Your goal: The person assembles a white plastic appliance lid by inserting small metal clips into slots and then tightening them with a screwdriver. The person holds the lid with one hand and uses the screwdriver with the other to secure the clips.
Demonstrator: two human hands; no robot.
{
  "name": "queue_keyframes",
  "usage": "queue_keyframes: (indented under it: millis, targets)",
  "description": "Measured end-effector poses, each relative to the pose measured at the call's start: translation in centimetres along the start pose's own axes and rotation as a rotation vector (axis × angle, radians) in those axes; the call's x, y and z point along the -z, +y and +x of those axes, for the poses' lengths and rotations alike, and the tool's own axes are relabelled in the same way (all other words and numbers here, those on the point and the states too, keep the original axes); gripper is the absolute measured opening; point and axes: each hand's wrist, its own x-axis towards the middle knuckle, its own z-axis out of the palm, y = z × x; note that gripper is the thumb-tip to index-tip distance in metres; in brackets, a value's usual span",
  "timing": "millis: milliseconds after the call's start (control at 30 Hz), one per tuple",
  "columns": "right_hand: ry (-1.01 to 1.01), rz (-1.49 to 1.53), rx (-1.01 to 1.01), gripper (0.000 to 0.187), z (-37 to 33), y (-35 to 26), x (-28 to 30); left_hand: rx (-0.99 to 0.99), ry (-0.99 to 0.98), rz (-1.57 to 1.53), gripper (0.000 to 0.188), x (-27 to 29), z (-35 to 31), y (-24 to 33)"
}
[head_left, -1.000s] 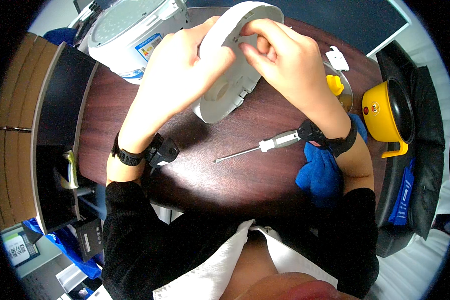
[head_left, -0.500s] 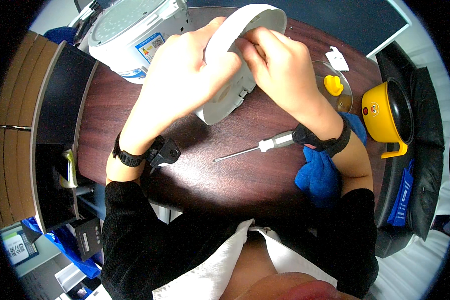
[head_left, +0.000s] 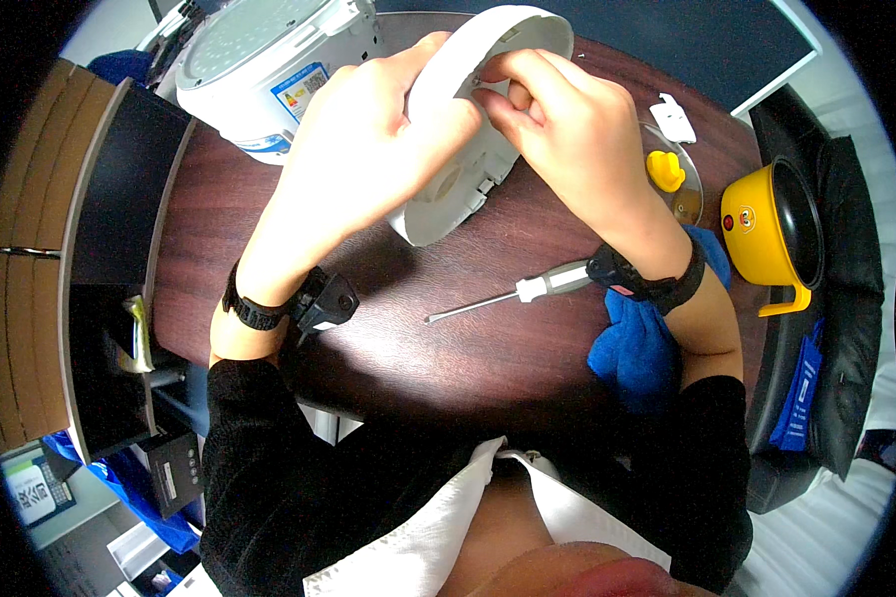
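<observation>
A round white plastic cover [head_left: 488, 159] with a raised rim and small clips is held up on edge over the table. My left hand [head_left: 373, 139] wraps round its near left side, thumb across the rim. At the inner side of the rim, my right hand [head_left: 572, 139] has its thumb and fingers pinched together; what they grip, if anything, is too small to make out. Behind my left hand stands a white rice cooker body [head_left: 254, 99] with a blue label. A screwdriver [head_left: 548, 283] with a grey and white handle lies below the cover, near my right wrist.
To the right are a small white plastic piece [head_left: 673, 119], a glass lid with a yellow knob [head_left: 665, 171] and a yellow pot [head_left: 757, 224] with a black inside. A blue cloth [head_left: 632, 348] lies under my right forearm. Shelving [head_left: 110, 209] borders the table's left.
My right hand has shifted slightly to the right and its fingers have turned a little at the rim. The cover and my left hand have hardly moved.
</observation>
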Motion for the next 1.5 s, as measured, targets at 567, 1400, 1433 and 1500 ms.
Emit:
queue_keyframes:
  millis: [567, 1400, 1433, 1500]
  targets:
    - [0.083, 0.513, -0.439, 0.013, -0.6, -0.9, -1.6, 0.005, -0.007, 0.085, 0.022, -0.1, 0.1, 0.8]
    - [0.071, 0.049, -0.024, 0.013, -0.5, 0.4, -1.3, 0.028, -0.015, 0.061, 0.024, 0.0, 0.0, 0.6]
    - [0.064, 0.109, -0.081, 0.014, -0.6, 0.4, -1.4, 0.026, -0.024, 0.053, 0.025, 0.0, 0.1, 0.5]
    - [0.013, 0.286, -0.241, 0.011, -0.7, 0.2, -1.1, 0.022, -0.035, 0.043, 0.027, 0.1, 0.2, 0.3]
